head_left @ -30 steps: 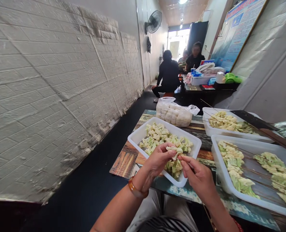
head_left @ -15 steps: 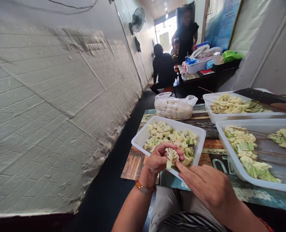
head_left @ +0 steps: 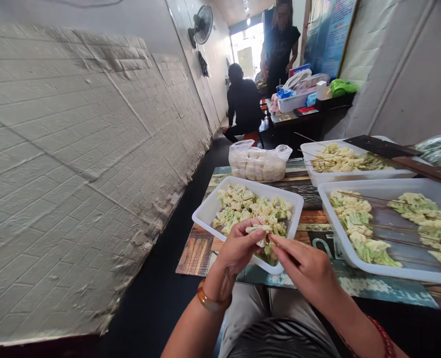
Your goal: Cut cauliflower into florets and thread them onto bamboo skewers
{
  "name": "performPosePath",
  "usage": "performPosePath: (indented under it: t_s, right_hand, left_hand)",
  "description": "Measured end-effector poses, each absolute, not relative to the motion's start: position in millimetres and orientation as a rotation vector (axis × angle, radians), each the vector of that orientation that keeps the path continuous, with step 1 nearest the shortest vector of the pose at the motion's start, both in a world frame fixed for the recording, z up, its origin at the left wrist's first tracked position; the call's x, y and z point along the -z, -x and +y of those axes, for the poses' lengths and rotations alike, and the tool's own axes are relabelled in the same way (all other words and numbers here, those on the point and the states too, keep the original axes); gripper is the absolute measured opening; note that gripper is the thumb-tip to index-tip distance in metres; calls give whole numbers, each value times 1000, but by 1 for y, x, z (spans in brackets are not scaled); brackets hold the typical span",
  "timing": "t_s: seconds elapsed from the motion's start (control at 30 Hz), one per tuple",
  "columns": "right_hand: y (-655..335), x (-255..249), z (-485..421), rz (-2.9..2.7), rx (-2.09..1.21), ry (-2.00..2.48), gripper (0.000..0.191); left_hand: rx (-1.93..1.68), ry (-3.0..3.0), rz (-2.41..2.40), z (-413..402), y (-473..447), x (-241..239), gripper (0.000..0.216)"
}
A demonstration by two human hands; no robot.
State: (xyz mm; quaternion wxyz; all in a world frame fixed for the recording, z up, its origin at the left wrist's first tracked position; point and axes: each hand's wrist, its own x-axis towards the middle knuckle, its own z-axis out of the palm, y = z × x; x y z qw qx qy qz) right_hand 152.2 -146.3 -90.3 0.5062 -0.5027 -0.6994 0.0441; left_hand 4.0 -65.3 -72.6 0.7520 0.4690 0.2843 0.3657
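Observation:
My left hand [head_left: 240, 246] is closed on a small pale cauliflower floret [head_left: 258, 229], pinched between thumb and fingers above the near side of a white tray [head_left: 205, 211]. My right hand [head_left: 304, 263] comes in from the right, thumb and forefinger pressed together against the floret's right edge. Whatever lies between those right fingertips is too small and too covered to make out. Loose cauliflower pieces [head_left: 238, 196] fill much of the tray under my hands.
To the right, a second white tray [head_left: 330, 219] holds cauliflower on thin skewers [head_left: 395, 227]. Behind it, another tray [head_left: 311, 174] of cauliflower has a dark cleaver [head_left: 377, 149] across it. A plastic bag of white rounds [head_left: 257, 164] sits at the back. Two people are farther off.
The floret has turned in my left hand and now lies flatter. My right fingers have shifted from stretched along the floret to a pinch at its edge. The view has swung slightly right.

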Motion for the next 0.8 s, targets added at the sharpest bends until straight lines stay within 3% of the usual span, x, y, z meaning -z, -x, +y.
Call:
performPosePath:
  t_s: [0.4,0.8]
  right_hand:
    - [-160,101,-152,-1486,-831,1366,42]
    - [-151,104,-135,-1555,-299,1396,31]
  left_hand:
    - [-878,-833,786,-75,-15,74,32]
    - [-860,-878,651,-72,-16,73,36]
